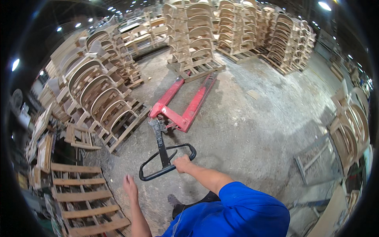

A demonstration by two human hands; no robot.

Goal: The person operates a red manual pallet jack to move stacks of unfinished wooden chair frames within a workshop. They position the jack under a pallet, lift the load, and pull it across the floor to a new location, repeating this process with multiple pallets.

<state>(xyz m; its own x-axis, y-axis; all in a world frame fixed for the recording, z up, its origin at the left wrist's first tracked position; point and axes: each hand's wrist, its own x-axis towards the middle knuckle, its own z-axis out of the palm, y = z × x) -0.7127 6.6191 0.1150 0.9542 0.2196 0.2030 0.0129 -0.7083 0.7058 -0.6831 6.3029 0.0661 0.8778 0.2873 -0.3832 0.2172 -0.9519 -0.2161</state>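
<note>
A red pallet jack (185, 106) stands on the concrete floor with its forks pointing away under a wooden pallet (199, 69) loaded with stacked curved wooden chair parts. Its black loop handle (166, 160) leans back toward me. My right hand (182, 163) grips the right side of that handle. My left hand (130, 185) hangs free below the handle's left end, holding nothing, fingers loosely together. My blue sleeve fills the lower edge.
Stacks of curved wooden chair frames (98, 94) crowd the left on pallets. More stacks (290, 43) stand at the back right and along the right edge (351, 126). An unloaded wooden pallet (81, 197) lies at lower left. A grey metal frame (316, 158) lies on the floor at right.
</note>
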